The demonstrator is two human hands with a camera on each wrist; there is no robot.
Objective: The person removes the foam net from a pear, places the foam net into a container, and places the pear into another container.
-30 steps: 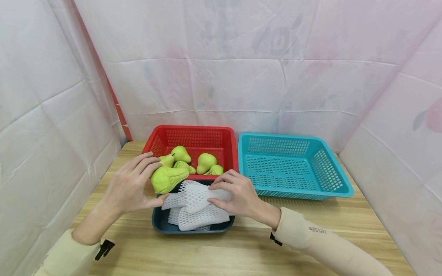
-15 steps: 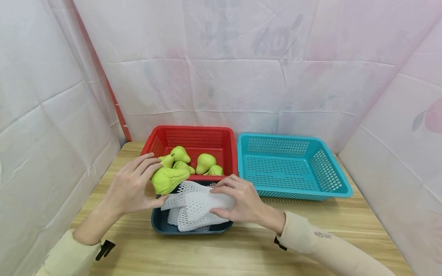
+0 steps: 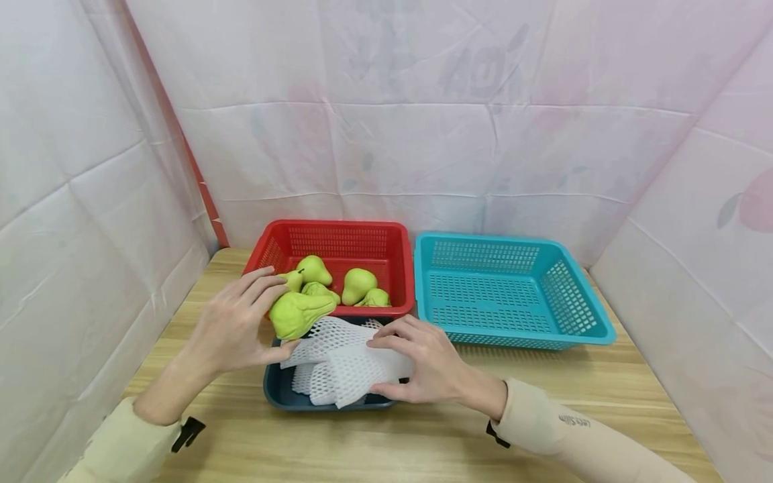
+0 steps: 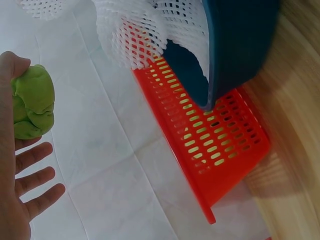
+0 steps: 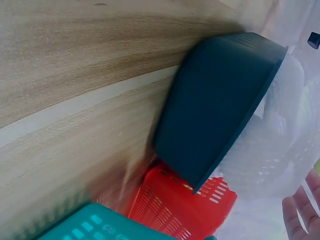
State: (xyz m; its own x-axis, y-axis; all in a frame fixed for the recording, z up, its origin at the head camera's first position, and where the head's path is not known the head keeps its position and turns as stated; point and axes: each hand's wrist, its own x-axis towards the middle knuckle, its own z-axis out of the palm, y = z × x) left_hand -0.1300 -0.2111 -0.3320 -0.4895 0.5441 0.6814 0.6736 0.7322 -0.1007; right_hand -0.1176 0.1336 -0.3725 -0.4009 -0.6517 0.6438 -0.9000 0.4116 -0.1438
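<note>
In the head view my left hand (image 3: pixel 229 329) holds a wrinkled yellow-green chayote (image 3: pixel 298 315) above the left rim of a dark blue bin (image 3: pixel 274 390). The left wrist view has the chayote (image 4: pixel 34 102) pinched near the thumb, the other fingers spread away from it. My right hand (image 3: pixel 431 359) grips a white foam net sleeve (image 3: pixel 356 365) over the bin's right side, thumb below and fingers above. More white foam nets (image 3: pixel 303 379) lie underneath in the bin. In the right wrist view only some fingertips (image 5: pixel 302 212) show, beside blurred white netting (image 5: pixel 260 155).
Behind the bin stands a red basket (image 3: pixel 338 226) with pears (image 3: pixel 359 285) and wrinkled chayotes (image 3: pixel 321 292) in it. A turquoise basket (image 3: pixel 483 292) stands to its right. White printed sheets (image 3: pixel 423 147) hang round the back and sides of the wooden table (image 3: pixel 435 443).
My right hand has moved slightly right and down, drawing the foam net sleeve along over the bin. The left hand with the chayote has shifted slightly right.
</note>
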